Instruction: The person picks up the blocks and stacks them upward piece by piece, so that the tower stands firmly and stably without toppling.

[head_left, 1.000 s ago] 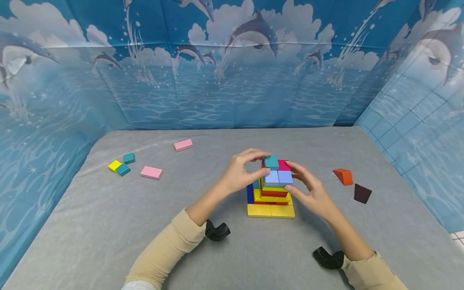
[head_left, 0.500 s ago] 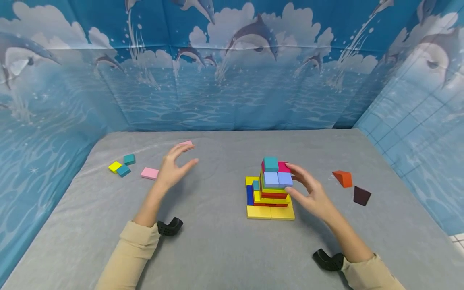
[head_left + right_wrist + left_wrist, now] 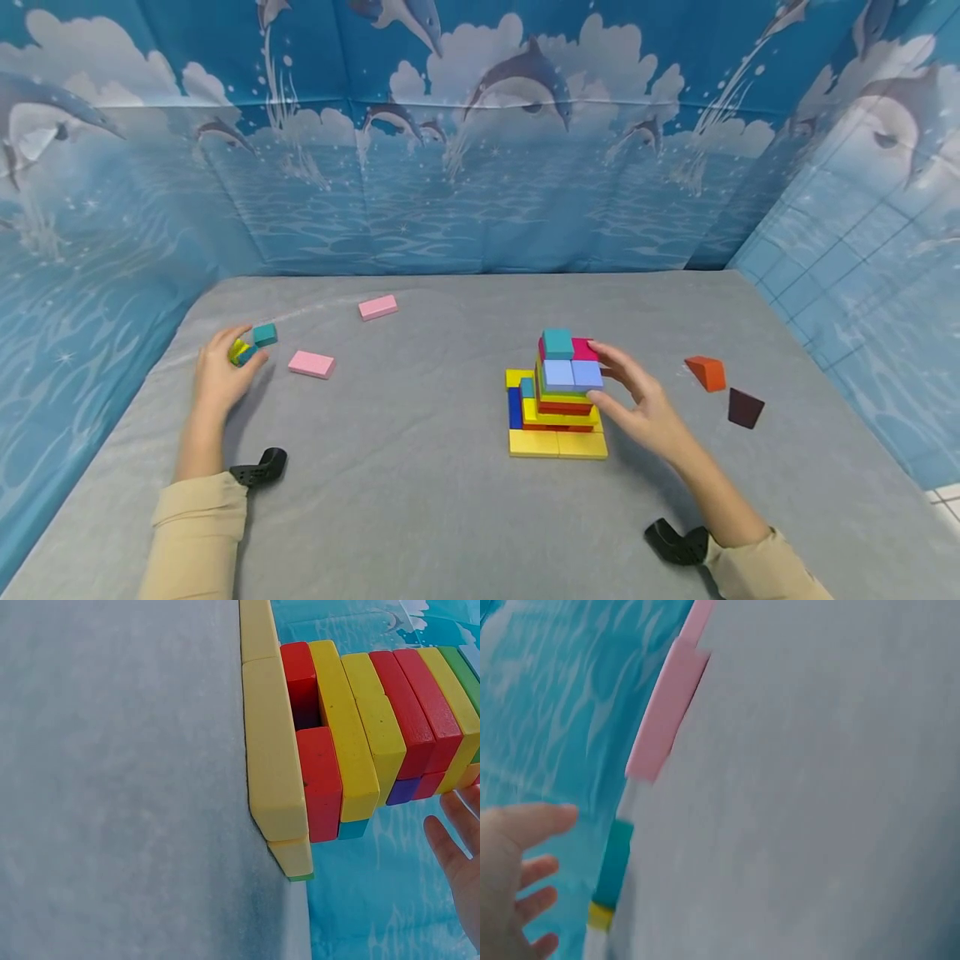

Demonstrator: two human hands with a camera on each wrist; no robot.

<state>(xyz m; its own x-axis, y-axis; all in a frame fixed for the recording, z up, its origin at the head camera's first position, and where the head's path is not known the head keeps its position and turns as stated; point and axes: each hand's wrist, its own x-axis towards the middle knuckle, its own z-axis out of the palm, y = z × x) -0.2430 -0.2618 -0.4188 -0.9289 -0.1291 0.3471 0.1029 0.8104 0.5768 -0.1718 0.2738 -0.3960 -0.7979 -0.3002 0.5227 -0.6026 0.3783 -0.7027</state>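
My left hand is over a yellow block and a blue block at the table's left, thumb and fingers spread on either side. In the left wrist view its fingers look apart from the blocks; firm contact cannot be made out. A teal block lies just beyond the fingertips. My right hand touches the right side of a stacked block tower near its top, fingers extended, thumb by the front light-blue blocks. Another teal block sits on top, beside a crimson block.
Two pink blocks lie between the left hand and the tower, one farther back. Right of the tower are an orange wedge block and a dark brown block. A dolphin-print curtain borders the grey table.
My left hand has left the tower's top, where the teal block stays, and has moved left across the table to the small blocks. My right hand has stayed at the tower's side.
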